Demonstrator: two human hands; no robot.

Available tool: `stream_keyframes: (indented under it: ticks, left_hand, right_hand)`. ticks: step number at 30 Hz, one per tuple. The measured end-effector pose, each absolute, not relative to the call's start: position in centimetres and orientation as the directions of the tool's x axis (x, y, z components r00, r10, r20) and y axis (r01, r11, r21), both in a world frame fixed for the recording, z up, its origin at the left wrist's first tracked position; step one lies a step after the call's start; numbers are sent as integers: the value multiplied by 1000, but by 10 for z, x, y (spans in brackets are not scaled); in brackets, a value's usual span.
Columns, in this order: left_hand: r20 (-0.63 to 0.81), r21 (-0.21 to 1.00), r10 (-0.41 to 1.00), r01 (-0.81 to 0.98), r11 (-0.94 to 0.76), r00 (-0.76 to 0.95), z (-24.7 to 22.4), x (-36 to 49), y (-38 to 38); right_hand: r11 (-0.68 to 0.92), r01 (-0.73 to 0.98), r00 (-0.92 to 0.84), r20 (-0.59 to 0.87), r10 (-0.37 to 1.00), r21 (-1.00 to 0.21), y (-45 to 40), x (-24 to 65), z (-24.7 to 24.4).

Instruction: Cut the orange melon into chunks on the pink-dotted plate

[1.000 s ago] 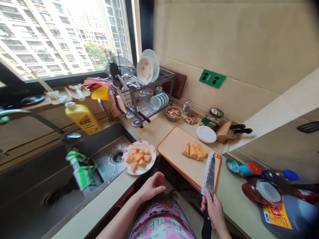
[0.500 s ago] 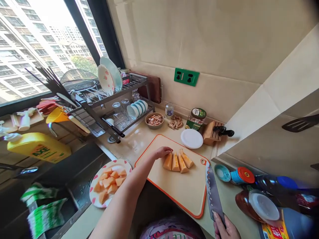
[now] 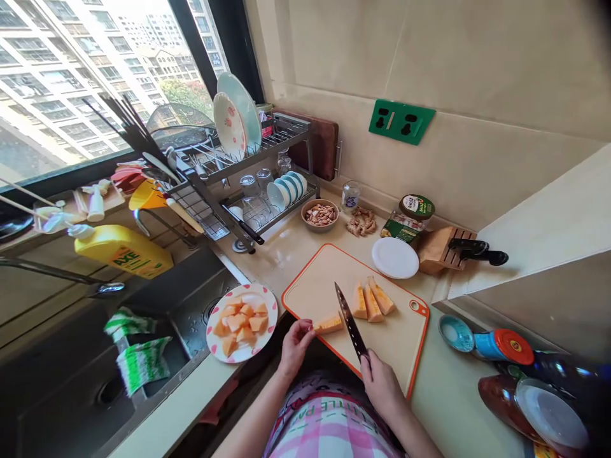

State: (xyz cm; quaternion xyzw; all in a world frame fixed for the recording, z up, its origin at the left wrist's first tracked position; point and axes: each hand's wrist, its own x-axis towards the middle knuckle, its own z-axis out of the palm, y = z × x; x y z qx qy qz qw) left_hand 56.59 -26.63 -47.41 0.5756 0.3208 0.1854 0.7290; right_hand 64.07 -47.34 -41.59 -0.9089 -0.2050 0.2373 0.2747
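My right hand (image 3: 378,376) is wrapped round the handle of a knife (image 3: 352,326), its dark blade pointing up and left over the cutting board (image 3: 310,280). At the board's near left edge my left hand (image 3: 296,343) pinches the left end of an orange wedge (image 3: 328,325), which lies crosswise. The blade is at the wedge's right end; whether it touches is unclear. Three more wedges (image 3: 373,301) lie side by side behind the knife. A plate with red spots (image 3: 216,346) left of the board holds several cut orange chunks (image 3: 241,321).
A white plate (image 3: 395,257) and knife block (image 3: 442,250) stand behind the board. A bowl of nuts (image 3: 320,215) and ginger (image 3: 361,222) are farther back. At left are the sink (image 3: 179,318) and dish rack (image 3: 267,222); jars (image 3: 513,346) stand at right.
My left hand has drawn one wedge away from the others, toward the board's near left edge. My right hand has brought the knife leftward over the board. The view has shifted.
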Motion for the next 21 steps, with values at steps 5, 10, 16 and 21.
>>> stream_keyframes:
  ticks: [5,10,16,21]
  left_hand:
    - [-238,962,602,102,251,762,-484,561,-279]
    - [-171,983,594,100,152,786,-485,565,-272]
    - [-145,982,589,187,-11,795,-477,567,-271]
    - [-139,924,555,309,-226,820,-463,573,-271]
  right_hand:
    - [-852,421,801,-313,510,-311,-430,641,-403]
    - [-867,448,803,-328,497,-218,-410,643,-406]
    - [-900,385,794,-423,436,-204,-398,647,-421]
    - [-902,381,787,-440,432,-205,-399,648,-423]
